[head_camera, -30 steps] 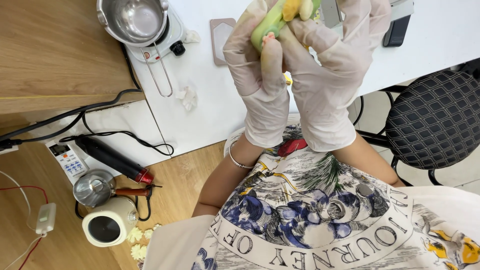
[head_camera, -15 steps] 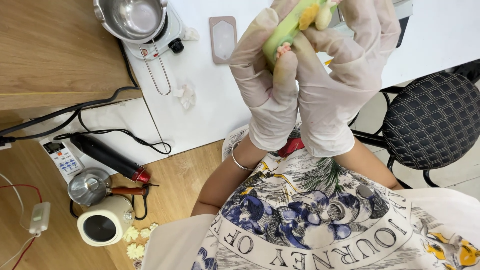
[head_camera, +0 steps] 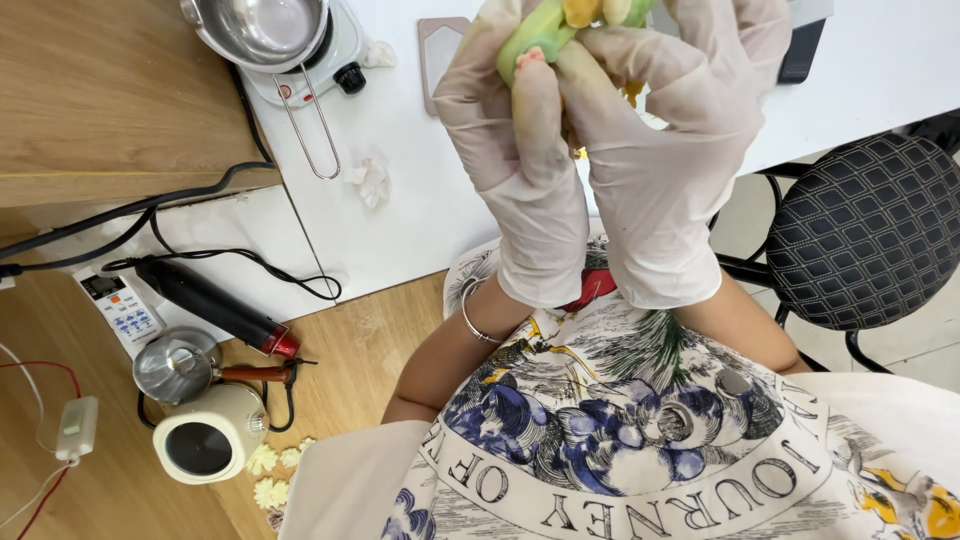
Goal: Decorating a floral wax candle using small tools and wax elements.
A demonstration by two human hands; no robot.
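Both gloved hands are up at the top edge of the view, pinched shut on one soft green piece (head_camera: 530,35) w/ yellow bits on top. The left hand (head_camera: 520,150) has its thumb pressed flat on the near end; the right hand (head_camera: 665,140) wraps fingers over the far side.

Risk, my read: the piece looks pliable, so too hard a squeeze could dent or tear it. The gloves look slick, so it could slip and drop to the white tabletop (head_camera: 420,200) below.

Left of the fingers: a white remote (head_camera: 120,310) w/ blue buttons, a cream round pot (head_camera: 205,440) and a steel pan (head_camera: 262,30) on a small white hotplate. Just left of the left thumb lies a pinkish rounded-rectangle case (head_camera: 440,55), no label legible. Right of the fingers is a dark flat device (head_camera: 802,50).
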